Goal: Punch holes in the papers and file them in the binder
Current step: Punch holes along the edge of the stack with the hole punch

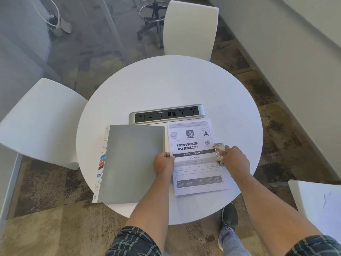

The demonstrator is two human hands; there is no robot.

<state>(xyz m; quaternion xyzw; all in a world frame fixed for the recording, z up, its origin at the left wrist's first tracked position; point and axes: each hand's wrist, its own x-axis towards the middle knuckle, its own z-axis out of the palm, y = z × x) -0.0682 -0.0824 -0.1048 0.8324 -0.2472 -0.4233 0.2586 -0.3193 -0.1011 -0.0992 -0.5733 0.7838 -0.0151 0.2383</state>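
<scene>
A printed paper [195,157] headed "Prelims Booster Test Series 2026" lies on the round white table [166,85], right of a closed grey binder [129,163] with coloured index tabs on its left edge. My left hand [163,164] pinches the paper's left edge, over the binder's right edge. My right hand [234,159] grips a small metal hole punch [218,153] seated on the paper's right edge at mid height.
A silver power and data socket strip [167,114] lies just behind the binder and paper. White chairs stand at the far side [190,30] and the left [42,119]. A white surface [319,202] with paper sits at lower right.
</scene>
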